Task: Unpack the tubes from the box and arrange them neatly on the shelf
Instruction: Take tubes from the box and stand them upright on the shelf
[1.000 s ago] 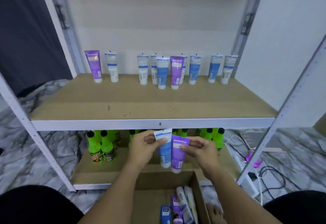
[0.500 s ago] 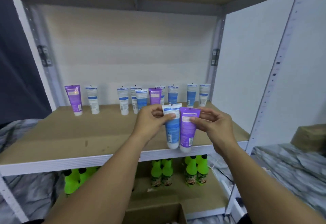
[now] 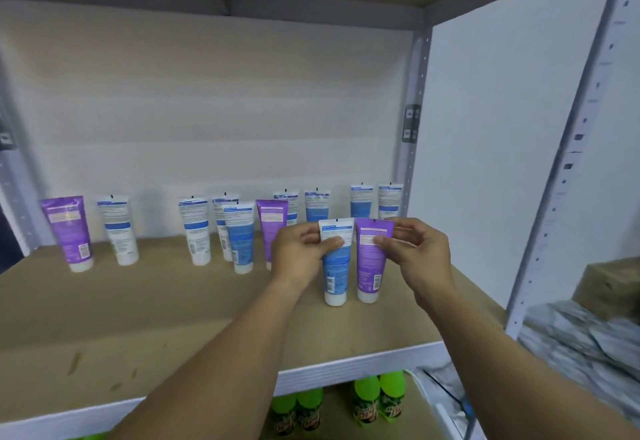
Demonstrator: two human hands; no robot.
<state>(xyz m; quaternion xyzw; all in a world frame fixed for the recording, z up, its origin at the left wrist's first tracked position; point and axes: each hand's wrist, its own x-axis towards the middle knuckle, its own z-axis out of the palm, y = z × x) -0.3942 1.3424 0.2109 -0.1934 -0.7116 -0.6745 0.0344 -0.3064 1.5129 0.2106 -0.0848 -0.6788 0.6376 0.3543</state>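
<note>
White metal uprights framed a brown board shelf (image 3: 145,308) backed by a pale wall, with another board overhead. Along the back of that shelf stood a loose row of tubes (image 3: 197,231), all cap-down: a purple one at far left, then white and blue ones, another purple one near the middle, and a final pair by the right rear upright. They were unevenly spaced, some just beside each other and one set slightly forward of its neighbour.

Nearer the front, on the right part of the shelf, the left hand (image 3: 301,259) held a blue tube (image 3: 335,273) by its flat crimped top, thumb across the front and fingers curled behind it. The right hand (image 3: 419,256) pinched the top of a purple tube (image 3: 370,266) the same way, thumb on the label face. Each hand's grip was therefore pressed together on its own tube. Both tubes were upright, cap-down and just beside each other, the blue on the left; their white caps were at the shelf board, though whether they rested on it or hung just above could not be told.

Below the shelf's white front edge, green bottles (image 3: 379,401) stood on a lower level. At far right lay marbled grey sheeting (image 3: 581,342) and part of a brown carton (image 3: 613,283).
</note>
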